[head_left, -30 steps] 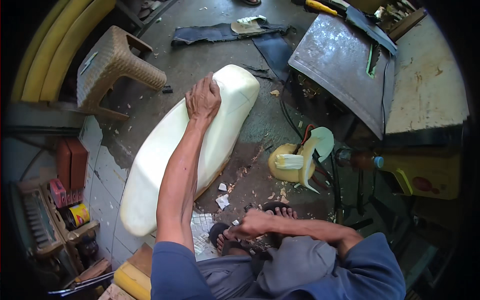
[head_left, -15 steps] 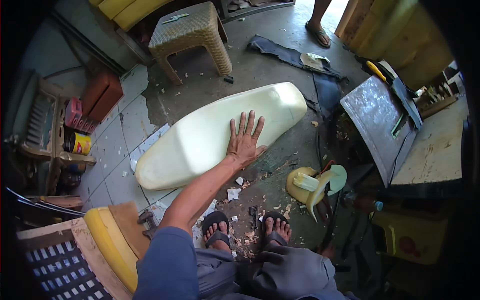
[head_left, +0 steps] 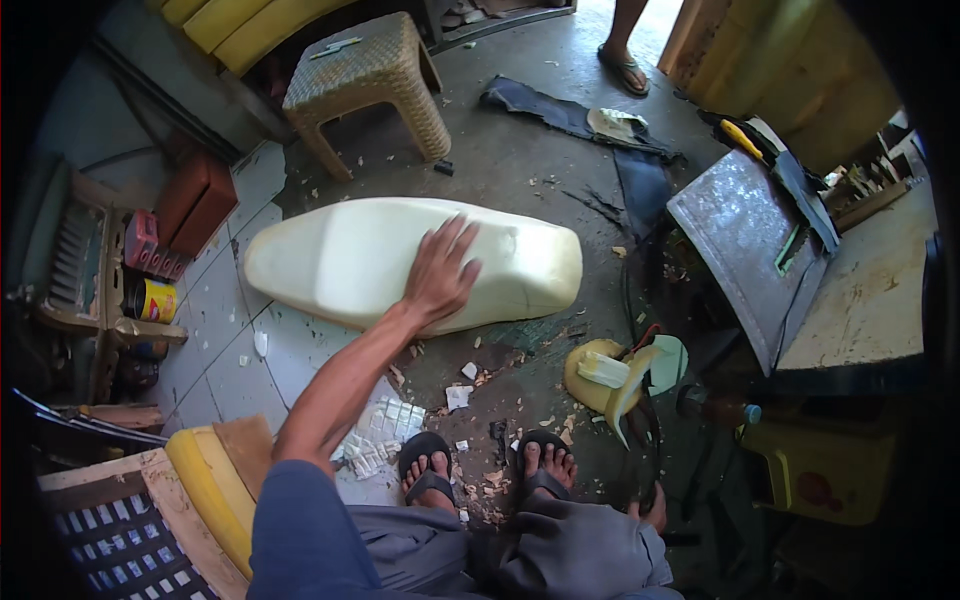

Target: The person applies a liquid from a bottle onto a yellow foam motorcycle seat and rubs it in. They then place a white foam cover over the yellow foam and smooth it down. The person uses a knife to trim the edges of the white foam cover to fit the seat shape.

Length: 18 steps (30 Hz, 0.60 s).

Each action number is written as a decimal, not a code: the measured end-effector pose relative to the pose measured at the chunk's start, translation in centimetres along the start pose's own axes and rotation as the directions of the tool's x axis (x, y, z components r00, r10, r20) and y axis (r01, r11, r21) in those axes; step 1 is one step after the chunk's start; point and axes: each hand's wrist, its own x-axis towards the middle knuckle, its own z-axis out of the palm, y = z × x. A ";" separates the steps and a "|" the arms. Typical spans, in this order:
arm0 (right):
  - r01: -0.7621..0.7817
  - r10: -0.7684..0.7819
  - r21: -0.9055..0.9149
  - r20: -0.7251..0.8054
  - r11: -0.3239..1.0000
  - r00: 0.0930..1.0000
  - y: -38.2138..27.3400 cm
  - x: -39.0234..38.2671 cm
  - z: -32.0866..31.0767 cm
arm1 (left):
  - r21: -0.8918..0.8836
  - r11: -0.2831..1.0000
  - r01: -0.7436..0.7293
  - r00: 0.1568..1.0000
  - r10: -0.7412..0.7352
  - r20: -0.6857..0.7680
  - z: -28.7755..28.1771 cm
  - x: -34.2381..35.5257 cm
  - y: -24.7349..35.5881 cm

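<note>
A long cream foam seat pad (head_left: 350,260) lies crosswise on the floor. My left hand (head_left: 435,280) rests flat on its upper face, fingers stretched out and slightly apart. My right hand (head_left: 650,510) is low beside my right knee, mostly hidden, so its fingers cannot be made out well. Between that knee and the seat lies a pile of yellow foam offcuts (head_left: 590,380), with scraps and white chips (head_left: 380,430) around my sandalled feet.
A woven plastic stool (head_left: 360,70) stands behind the seat, another person's sandalled foot (head_left: 625,70) beyond it. Dark torn strips (head_left: 540,105) lie on the floor. A metal sheet (head_left: 735,250) is at right, a bottle (head_left: 720,405) below. A crate (head_left: 110,520) and containers (head_left: 155,295) are at left.
The seat has swung from diagonal to nearly crosswise. My left hand has shifted and its fingers have spread. My right hand has dropped from over my lap to beside my knee. The view has shifted.
</note>
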 end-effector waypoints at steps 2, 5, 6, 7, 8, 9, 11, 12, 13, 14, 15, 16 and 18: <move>0.107 -0.107 -0.019 -0.011 0.994 0.994 -2.9 2.1 0.7 | 0.038 0.998 0.042 0.996 -0.045 0.082 1.0 3.8 2.7; -0.003 -0.012 0.128 0.113 0.992 0.993 -9.0 5.0 0.3 | 0.082 0.993 0.081 0.985 -0.092 0.146 3.5 5.5 4.1; 0.135 -0.142 0.058 0.145 0.989 0.979 -6.7 6.3 1.1 | 0.108 0.992 0.070 0.986 -0.085 0.142 4.1 5.8 4.4; 0.028 -0.060 0.181 0.176 0.983 0.982 -8.0 6.7 1.3 | 0.133 0.989 0.056 0.987 -0.076 0.143 4.9 6.0 4.6; -0.084 0.017 0.302 0.220 0.950 0.975 -11.0 7.4 1.5 | 0.170 0.984 0.059 0.982 -0.088 0.166 5.5 5.9 4.9; -0.200 0.088 0.413 0.274 0.888 0.958 -14.4 8.0 1.6 | 0.210 0.976 0.059 0.976 -0.101 0.191 6.1 5.7 5.2; -0.313 0.166 0.588 0.291 0.746 0.942 -18.0 8.5 2.5 | 0.236 0.971 0.050 0.977 -0.096 0.192 6.9 6.3 5.8; -0.236 0.108 0.521 0.263 0.820 0.959 -17.5 9.2 3.1 | 0.216 0.975 0.043 0.982 -0.081 0.168 7.4 7.1 6.2; -0.174 0.049 0.455 0.274 0.873 0.960 -17.6 9.6 4.4 | 0.223 0.974 0.049 0.983 -0.086 0.161 7.5 6.6 5.5; -0.121 -0.006 0.436 0.277 0.892 0.961 -17.9 10.1 5.2 | 0.208 0.978 0.034 0.988 -0.064 0.142 7.6 6.2 5.1; -0.060 -0.067 0.427 0.276 0.902 0.959 -18.8 10.5 5.6 | 0.230 0.973 0.028 0.991 -0.057 0.120 7.3 6.7 5.4; -0.079 -0.104 0.481 0.341 0.873 0.934 -20.5 11.0 5.3 | 0.248 0.968 0.032 0.991 -0.062 0.115 7.4 6.5 5.4; -0.148 -0.089 0.483 0.433 0.863 0.897 -22.7 11.9 5.5 | 0.249 0.968 0.038 0.990 -0.071 0.124 7.3 6.3 5.5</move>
